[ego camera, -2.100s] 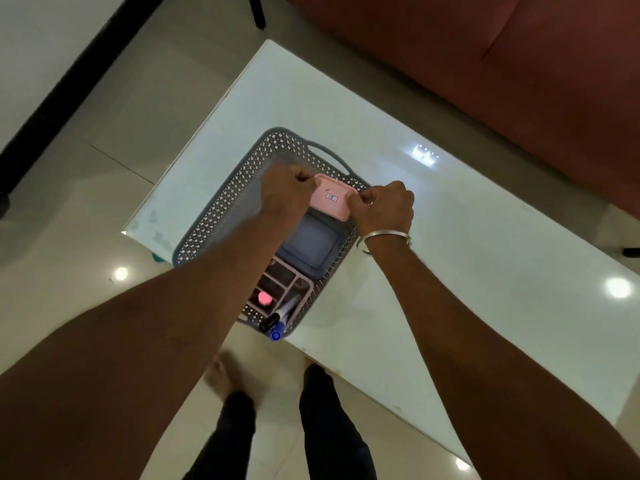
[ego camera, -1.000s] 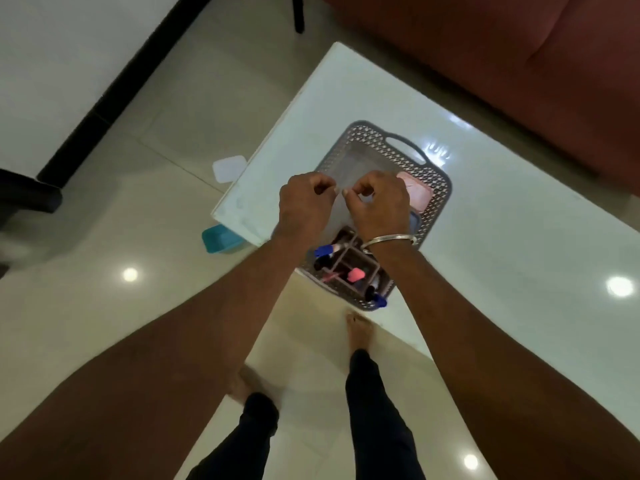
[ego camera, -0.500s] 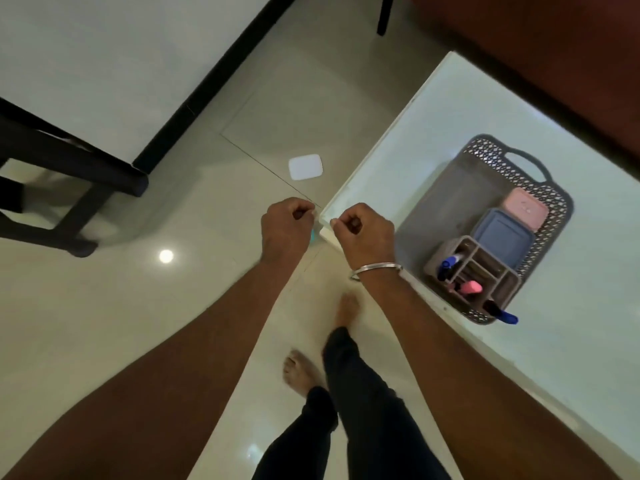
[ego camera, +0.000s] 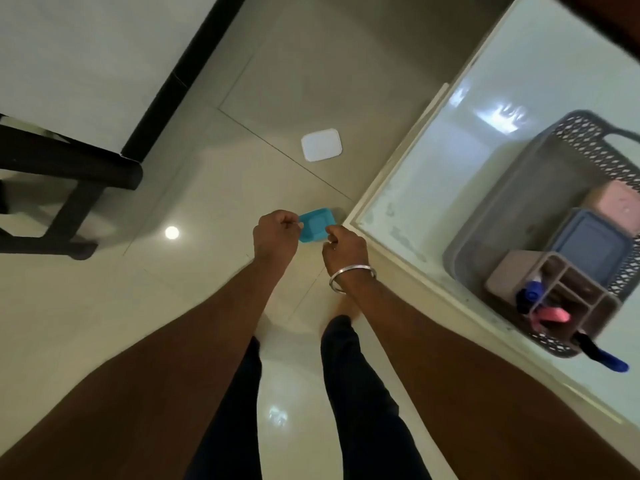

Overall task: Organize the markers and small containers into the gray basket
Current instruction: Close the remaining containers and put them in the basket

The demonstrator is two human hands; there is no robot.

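Note:
On the floor by the table corner lies a small teal container (ego camera: 316, 225), open side up. My left hand (ego camera: 275, 233) and my right hand (ego camera: 343, 251) hover above it on either side, fingers curled, holding nothing. The gray basket (ego camera: 571, 133) stands on the white table at the right. Inside it are a pink container (ego camera: 620, 202), a blue-gray container (ego camera: 592, 247) and a divided organizer (ego camera: 512, 271) with a blue marker (ego camera: 530, 296) and a pink marker (ego camera: 554, 315). Another blue-capped marker (ego camera: 602, 358) sticks out over the basket's near rim.
A white square lid (ego camera: 321, 144) lies on the tiled floor farther out. A dark furniture frame (ego camera: 69, 168) stands at the left. The table's edge (ego camera: 398, 168) runs diagonally beside my right hand. My legs are below.
My hands have left the basket and moved left, off the table and out over the floor. The view has swung with them, so the teal container is now between the hands.

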